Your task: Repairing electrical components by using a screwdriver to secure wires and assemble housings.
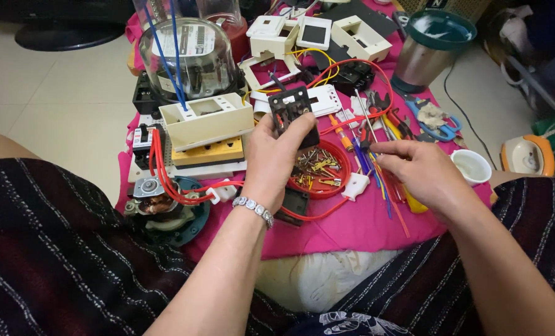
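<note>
My left hand (271, 155) holds a small black electrical part (295, 111) with metal contacts, raised above a round red dish (341, 163) of screws and brass bits. A silver bracelet sits on that wrist. My right hand (414, 169) rests low to the right, its fingertips pinching among thin tools, next to a screwdriver (364, 119) and red and blue wires (383, 186) on the pink cloth (352, 227). I cannot tell exactly which item the right fingers hold.
A cream box (206, 118) with red wires, a glass-domed meter (187, 59), a motor (162, 205), white switch frames (318, 34), blue scissors (436, 124), a steel jug (427, 50), a white cup (471, 167) and an iron (529, 155) crowd the cloth and floor.
</note>
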